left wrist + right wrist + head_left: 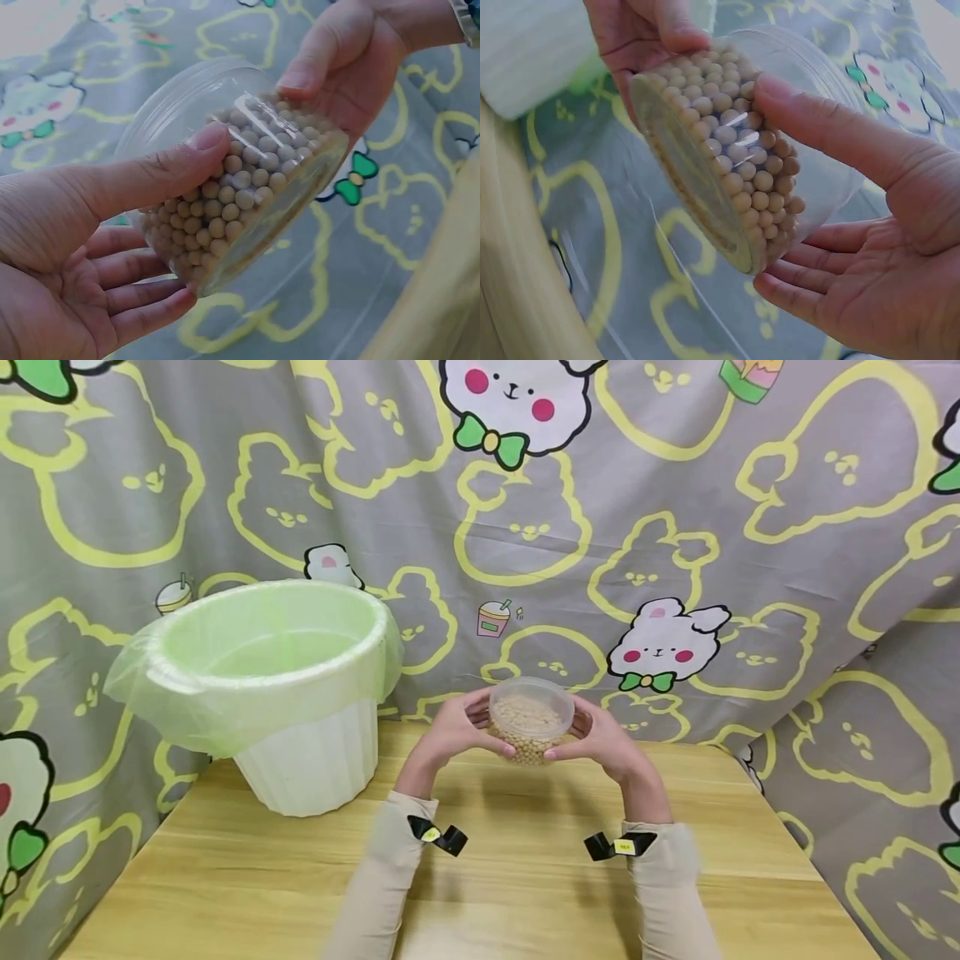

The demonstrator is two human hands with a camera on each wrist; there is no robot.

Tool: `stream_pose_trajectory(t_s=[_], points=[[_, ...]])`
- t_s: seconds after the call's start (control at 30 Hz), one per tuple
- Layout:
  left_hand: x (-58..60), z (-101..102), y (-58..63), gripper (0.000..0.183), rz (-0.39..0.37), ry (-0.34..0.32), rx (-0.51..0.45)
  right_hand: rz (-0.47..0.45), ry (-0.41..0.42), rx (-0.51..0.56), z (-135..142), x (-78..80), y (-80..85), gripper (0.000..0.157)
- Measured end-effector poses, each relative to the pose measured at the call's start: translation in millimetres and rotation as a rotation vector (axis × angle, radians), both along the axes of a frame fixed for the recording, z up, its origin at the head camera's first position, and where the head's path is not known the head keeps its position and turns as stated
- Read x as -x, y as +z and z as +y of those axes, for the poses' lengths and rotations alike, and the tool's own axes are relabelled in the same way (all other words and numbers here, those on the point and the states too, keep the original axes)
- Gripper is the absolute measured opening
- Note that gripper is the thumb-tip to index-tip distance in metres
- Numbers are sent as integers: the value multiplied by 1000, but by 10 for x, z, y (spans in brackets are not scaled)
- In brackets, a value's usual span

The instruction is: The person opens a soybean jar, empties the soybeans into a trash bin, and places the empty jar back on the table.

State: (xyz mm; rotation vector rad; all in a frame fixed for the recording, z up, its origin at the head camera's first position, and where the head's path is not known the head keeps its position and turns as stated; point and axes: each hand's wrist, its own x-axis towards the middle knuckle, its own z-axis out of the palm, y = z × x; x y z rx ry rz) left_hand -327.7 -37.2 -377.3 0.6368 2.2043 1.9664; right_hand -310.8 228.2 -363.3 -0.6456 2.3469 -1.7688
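A clear round plastic jar [531, 714] is held between both hands, raised above the wooden table with its shadow below. Small round beige beads [251, 161] fill its lower part; I cannot tell whether a clear lid covers the top. On the jar's left side my left hand [459, 727] grips it, the thumb across the front and the fingers behind. My right hand [600, 735] mirrors this on the right side. In the right wrist view the jar [705, 172] shows its flat bottom, and the right thumb [810, 109] presses its wall.
To the left stands a white ribbed bin [315, 760] lined with a thin green bag [202, 718] folded over its rim. The wooden table [525, 893] ends at a grey curtain [420, 527] with cartoon rabbits and bears. Both sleeved wrists carry small black mounts.
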Motion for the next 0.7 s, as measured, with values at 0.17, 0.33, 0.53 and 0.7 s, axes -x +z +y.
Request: stream_pose_trajectory(t_s=[0.17, 0.33, 0.53, 0.7], points=[[-65, -205, 76, 97, 69, -11, 10, 30, 37, 41, -188, -2, -19, 104], [-43, -343, 64, 99, 123, -37, 22, 42, 45, 93, -306, 58, -128, 106], [-18, -477, 24, 101, 167, -35, 67, 48, 86, 148, -426, 117, -276, 109], [-42, -544, 28, 99, 173, -46, 55, 77, 117, 185, -502, 140, -316, 110]])
